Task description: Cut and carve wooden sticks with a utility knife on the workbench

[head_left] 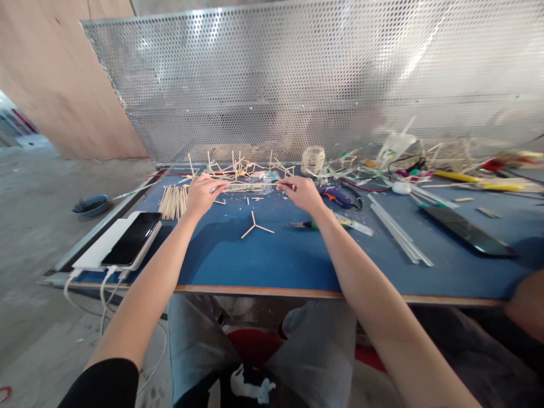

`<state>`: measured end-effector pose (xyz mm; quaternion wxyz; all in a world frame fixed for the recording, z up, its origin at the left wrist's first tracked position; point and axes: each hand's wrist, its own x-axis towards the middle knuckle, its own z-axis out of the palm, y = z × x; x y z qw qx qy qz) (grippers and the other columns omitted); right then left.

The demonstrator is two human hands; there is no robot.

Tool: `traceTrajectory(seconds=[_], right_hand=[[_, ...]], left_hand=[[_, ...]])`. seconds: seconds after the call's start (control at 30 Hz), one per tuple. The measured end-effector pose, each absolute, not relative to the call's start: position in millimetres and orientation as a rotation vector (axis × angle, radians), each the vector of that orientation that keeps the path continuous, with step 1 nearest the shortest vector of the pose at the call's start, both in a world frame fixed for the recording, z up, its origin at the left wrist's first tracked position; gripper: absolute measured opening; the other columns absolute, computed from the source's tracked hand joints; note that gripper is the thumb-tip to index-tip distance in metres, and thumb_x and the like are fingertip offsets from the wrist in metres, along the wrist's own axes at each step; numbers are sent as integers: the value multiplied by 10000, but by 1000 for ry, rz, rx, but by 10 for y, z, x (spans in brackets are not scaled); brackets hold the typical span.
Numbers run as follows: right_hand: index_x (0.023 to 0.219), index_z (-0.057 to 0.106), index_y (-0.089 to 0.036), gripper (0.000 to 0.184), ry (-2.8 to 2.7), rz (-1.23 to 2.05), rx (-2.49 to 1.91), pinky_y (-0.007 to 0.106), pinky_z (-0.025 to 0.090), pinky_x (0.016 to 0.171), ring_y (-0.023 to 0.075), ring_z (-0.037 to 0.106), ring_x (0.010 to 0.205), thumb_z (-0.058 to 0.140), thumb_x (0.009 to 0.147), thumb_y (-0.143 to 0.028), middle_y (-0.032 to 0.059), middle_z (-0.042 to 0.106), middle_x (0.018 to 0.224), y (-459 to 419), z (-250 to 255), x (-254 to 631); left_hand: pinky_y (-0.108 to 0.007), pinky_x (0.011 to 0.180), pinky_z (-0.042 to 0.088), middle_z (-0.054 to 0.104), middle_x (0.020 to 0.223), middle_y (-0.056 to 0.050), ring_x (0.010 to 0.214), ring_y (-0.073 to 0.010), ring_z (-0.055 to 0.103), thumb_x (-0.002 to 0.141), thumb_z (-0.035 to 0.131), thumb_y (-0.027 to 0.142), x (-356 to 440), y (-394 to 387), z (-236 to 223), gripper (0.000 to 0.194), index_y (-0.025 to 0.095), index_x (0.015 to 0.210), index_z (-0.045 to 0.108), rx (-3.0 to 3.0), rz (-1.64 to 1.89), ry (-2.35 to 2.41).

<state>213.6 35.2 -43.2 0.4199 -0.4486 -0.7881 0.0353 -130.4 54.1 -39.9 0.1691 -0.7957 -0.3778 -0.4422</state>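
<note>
While fingers [220,186] hold stick [254,184], dark-filled blue bowl [91,212]

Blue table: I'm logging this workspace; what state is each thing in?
Left hand: pinched shut
Right hand: pinched shut
Thin stick: held between hands
Three-armed piece: lying flat
Left-side phone: screen dark
White cables: plugged in
Glue gun: lying down
Knife: blade bare
Clear rods: lying flat

Just towards twelve o'clock from centre, the thin wooden strip [251,184] is too fine for me to trace its ends within the hands [302,194]. At three, red-and-yellow clutter [505,162] blurs; at four, the edge crops another person's arm [527,306].
</note>
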Motion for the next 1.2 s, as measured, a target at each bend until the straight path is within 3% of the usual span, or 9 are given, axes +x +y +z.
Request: traceTrajectory(seconds=[0.5,0.77,1.2], right_hand=[[1090,756,-208,304,-1964,71,-1100,361,491,870,225,665,940,494,975,-311,81,761,1010,386,-456,2179],[1064,766,-226,283,-1960,47,-1113,353,481,816,218,637,869,556,954,-381,77,749,987,355,-421,2189],[990,749,-208,305,-1961,105,-1111,361,485,841,225,657,895,470,972,-331,80,757,955,326,-417,2125]], left_hand=[[-399,872,485,794,940,-11,890,-200,639,940,625,466,-1375,590,-421,237,290,992,774,-2259,-1315,-1075],[-415,888,494,794,956,-22,902,-204,668,955,601,467,-1365,566,-393,249,281,988,763,-2301,-1307,-1084],[-400,916,447,789,950,-14,924,-199,661,959,590,471,-1360,544,-402,252,277,954,750,-2292,-1248,-1062]])
